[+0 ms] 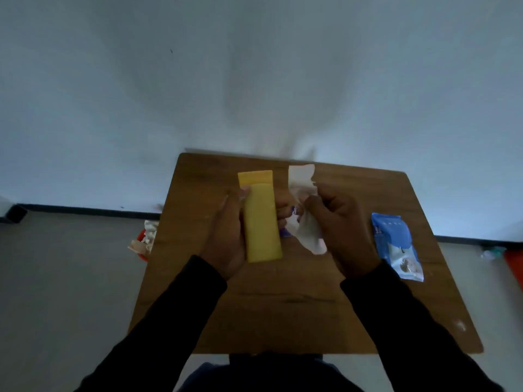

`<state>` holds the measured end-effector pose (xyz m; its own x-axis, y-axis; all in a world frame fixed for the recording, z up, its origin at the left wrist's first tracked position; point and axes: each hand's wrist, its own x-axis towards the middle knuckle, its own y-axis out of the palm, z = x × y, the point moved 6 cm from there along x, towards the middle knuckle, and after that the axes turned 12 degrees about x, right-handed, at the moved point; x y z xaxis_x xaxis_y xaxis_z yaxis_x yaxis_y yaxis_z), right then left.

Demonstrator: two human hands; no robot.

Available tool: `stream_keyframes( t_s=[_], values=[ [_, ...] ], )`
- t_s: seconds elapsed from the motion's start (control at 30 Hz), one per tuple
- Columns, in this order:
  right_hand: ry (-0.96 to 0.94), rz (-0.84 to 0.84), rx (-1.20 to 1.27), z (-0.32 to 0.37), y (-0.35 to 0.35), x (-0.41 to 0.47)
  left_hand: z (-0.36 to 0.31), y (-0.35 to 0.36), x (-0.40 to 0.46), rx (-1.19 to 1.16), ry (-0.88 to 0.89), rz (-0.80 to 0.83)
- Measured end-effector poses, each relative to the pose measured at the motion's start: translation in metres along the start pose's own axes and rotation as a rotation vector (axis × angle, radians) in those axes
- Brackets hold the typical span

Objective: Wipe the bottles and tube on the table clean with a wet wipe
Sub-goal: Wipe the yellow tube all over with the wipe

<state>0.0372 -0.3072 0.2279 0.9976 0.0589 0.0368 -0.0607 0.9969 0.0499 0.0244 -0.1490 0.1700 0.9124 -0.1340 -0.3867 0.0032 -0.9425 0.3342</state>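
Yellow tube (261, 222) sits at the frame's centre, held above the wooden table (283, 321) with the left hand (226, 236) curled round it. Just right of centre, the right hand (343, 230) has its fingers clamped on a crumpled wet wipe (307, 222). A purple-marked item (285, 232) peeks out between them, mostly hidden. Wiping looks underway; bottles probably remain. The blue wipe pack (396, 244) lies at right.

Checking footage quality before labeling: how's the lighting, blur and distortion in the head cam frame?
Head view: dim, bluish light, a soft shadow on the wall; wide-angle bending at the table edges; slight blur on the wet wipe in the right hand; the yellow tube in the left hand reads clearly, but the blue wipes pack print is too soft to read.
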Motion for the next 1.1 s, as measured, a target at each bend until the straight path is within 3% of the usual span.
stream_keyframes(
  t_s=[0.1,0.2,0.37,0.53,0.7,0.87,1.03,1.1],
  values=[
    [-0.253,0.089,-0.162,0.039,0.018,-0.013,-0.017,0.018,-0.014,-0.069,0.024,0.13],
    [-0.459,0.195,-0.557,0.048,0.033,-0.028,-0.027,0.024,-0.027,-0.059,0.063,0.101],
    [-0.422,0.287,-0.915,0.051,0.043,-0.035,-0.04,0.017,-0.041,0.018,0.076,0.075],
    [-0.446,0.439,-0.965,0.059,0.064,-0.05,-0.039,0.004,-0.042,0.067,0.057,0.002],
    [-0.486,0.229,-1.03,0.075,0.058,-0.037,-0.045,0.004,-0.046,0.034,0.124,0.042],
    [-0.469,0.412,-1.147,0.07,0.075,-0.059,-0.045,0.003,-0.053,0.039,0.115,-0.013],
    [-0.499,0.222,-1.11,0.085,0.068,-0.039,-0.045,0.014,-0.055,-0.005,0.076,0.028],
    [-0.515,0.255,-1.116,0.088,0.069,-0.046,-0.048,0.012,-0.057,0.01,0.091,-0.012]
  ],
)
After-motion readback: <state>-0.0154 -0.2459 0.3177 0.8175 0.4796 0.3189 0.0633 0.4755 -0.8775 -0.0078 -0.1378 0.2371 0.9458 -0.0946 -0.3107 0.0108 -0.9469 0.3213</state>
